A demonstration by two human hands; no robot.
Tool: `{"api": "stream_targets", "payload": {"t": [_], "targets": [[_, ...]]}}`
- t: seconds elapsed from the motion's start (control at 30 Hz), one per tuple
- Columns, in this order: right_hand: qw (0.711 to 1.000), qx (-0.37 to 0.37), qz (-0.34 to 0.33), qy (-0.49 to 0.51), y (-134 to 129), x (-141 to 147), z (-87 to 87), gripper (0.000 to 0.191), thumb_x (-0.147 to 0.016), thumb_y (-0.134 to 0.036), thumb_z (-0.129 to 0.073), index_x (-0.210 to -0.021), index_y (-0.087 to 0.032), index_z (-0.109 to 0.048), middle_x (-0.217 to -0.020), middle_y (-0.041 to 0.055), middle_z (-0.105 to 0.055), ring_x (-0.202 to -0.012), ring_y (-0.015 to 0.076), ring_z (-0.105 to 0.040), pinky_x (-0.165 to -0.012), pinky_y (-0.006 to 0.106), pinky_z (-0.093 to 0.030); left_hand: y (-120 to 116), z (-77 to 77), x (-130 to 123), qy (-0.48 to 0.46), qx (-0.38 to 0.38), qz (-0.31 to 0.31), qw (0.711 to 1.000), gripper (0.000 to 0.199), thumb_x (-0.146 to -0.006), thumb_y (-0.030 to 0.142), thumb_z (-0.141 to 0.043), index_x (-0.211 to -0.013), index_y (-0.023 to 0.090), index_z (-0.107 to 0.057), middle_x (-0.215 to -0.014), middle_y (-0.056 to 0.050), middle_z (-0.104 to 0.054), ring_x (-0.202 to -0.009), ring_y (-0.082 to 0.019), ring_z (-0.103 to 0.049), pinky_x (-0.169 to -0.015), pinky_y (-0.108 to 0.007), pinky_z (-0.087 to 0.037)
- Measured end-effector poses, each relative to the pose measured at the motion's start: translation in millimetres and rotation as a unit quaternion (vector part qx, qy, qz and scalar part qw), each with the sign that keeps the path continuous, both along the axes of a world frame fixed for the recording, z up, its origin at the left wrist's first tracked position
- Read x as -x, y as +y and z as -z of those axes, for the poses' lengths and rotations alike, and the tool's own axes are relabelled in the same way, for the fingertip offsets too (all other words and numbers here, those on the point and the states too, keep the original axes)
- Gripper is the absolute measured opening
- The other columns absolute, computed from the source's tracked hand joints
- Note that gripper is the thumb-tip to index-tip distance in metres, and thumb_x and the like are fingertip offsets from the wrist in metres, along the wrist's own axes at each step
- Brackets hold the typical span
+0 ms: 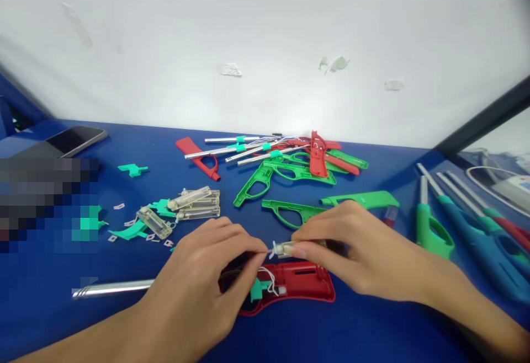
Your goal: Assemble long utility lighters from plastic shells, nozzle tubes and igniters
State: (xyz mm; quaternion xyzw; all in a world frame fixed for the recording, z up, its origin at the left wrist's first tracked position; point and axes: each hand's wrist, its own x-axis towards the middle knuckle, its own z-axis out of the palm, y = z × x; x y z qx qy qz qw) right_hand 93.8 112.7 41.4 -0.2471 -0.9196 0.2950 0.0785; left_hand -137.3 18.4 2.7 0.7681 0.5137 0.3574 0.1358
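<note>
My right hand [351, 247] pinches a clear fuel cartridge [285, 250] lying sideways, its valve end pointing left. At that valve end, the thumb and fingertips of my left hand [215, 269] are pressed together on something too small to make out. Just below both hands lies an opened red lighter shell [304, 281], with a green trigger piece [257, 290] and white wires inside. A metal tube [111, 288] sticks out to the left from under my left hand.
Clear cartridges [199, 204], green triggers [132, 170] and small clips lie left. Red and green shell halves [290, 170] with metal tubes [223, 149] are piled behind. Assembled lighters [434, 230] lie right; a phone [80, 139] is at back left.
</note>
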Motion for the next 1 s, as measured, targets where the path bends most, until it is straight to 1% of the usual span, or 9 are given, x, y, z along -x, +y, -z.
{"api": "stream_targets", "payload": {"t": [0.17, 0.43, 0.53, 0.67, 0.77, 0.87, 1.0], "targets": [[1.000, 0.001, -0.003, -0.005, 1.0, 0.2, -0.4, 0.036, -0.109, -0.040, -0.052, -0.080, -0.020, -0.062, -0.068, -0.0053, -0.053, -0.062, 0.0102, -0.044, -0.062, 0.030, -0.029, -2.5, 0.1, 0.9, 0.001, 0.004, 0.004, 1.000, 0.018, -0.099, 0.015, -0.058, -0.096, 0.025, -0.072, -0.084, 0.006, -0.072, -0.077, -0.012, -0.065, -0.074, -0.027, -0.051], [1.000, 0.002, 0.001, -0.002, -0.9, -0.5, 3.5, 0.030, -0.107, -0.038, -0.057, -0.085, -0.021, -0.068, -0.071, -0.0040, -0.062, -0.064, 0.0107, -0.050, -0.063, 0.030, -0.030, 0.1, -2.0, 0.2, -0.014, -0.007, 0.001, 1.000, 0.018, -0.098, 0.014, -0.056, -0.095, 0.023, -0.072, -0.085, 0.005, -0.071, -0.076, -0.010, -0.066, -0.070, -0.023, -0.052], [1.000, 0.003, -0.001, 0.004, -0.9, 1.6, 3.5, 0.033, -0.108, -0.038, -0.056, -0.082, -0.020, -0.066, -0.069, -0.0042, -0.058, -0.061, 0.0103, -0.046, -0.061, 0.029, -0.029, -0.3, -2.0, 0.1, -0.018, -0.016, 0.004, 1.000, 0.018, -0.098, 0.013, -0.057, -0.095, 0.023, -0.072, -0.084, 0.004, -0.071, -0.076, -0.010, -0.066, -0.070, -0.022, -0.052], [1.000, 0.008, 0.002, 0.026, -0.6, 2.5, 4.0, 0.037, -0.106, -0.038, -0.060, -0.074, -0.020, -0.057, -0.065, -0.0069, -0.049, -0.059, 0.0092, -0.035, -0.059, 0.028, -0.028, -1.7, -2.5, 0.2, -0.026, -0.016, 0.004, 1.000, 0.019, -0.097, 0.012, -0.057, -0.096, 0.023, -0.073, -0.085, 0.004, -0.072, -0.077, -0.009, -0.067, -0.071, -0.021, -0.053], [0.999, 0.005, 0.005, 0.033, -0.6, 0.7, 4.6, 0.034, -0.106, -0.037, -0.061, -0.077, -0.020, -0.058, -0.067, -0.0072, -0.052, -0.060, 0.0091, -0.037, -0.060, 0.027, -0.029, -1.8, -2.9, 0.3, -0.028, -0.021, 0.007, 0.999, 0.019, -0.097, 0.011, -0.058, -0.096, 0.023, -0.073, -0.084, 0.005, -0.072, -0.077, -0.008, -0.067, -0.072, -0.020, -0.053], [1.000, 0.003, 0.006, 0.030, -1.3, -1.0, 4.6, 0.033, -0.106, -0.037, -0.060, -0.078, -0.020, -0.060, -0.068, -0.0067, -0.055, -0.061, 0.0092, -0.040, -0.061, 0.028, -0.029, -0.7, -2.9, 0.1, -0.025, -0.028, 0.006, 0.999, 0.018, -0.096, 0.011, -0.059, -0.096, 0.023, -0.072, -0.084, 0.005, -0.072, -0.076, -0.009, -0.066, -0.073, -0.021, -0.052], [1.000, -0.001, 0.000, 0.028, -2.3, -0.8, 3.8, 0.035, -0.106, -0.038, -0.061, -0.076, -0.020, -0.058, -0.066, -0.0071, -0.052, -0.060, 0.0091, -0.039, -0.060, 0.028, -0.029, -0.4, -3.0, -0.3, -0.015, -0.032, 0.003, 0.999, 0.018, -0.095, 0.010, -0.060, -0.095, 0.023, -0.071, -0.085, 0.006, -0.072, -0.078, -0.009, -0.066, -0.077, -0.024, -0.052]]}}
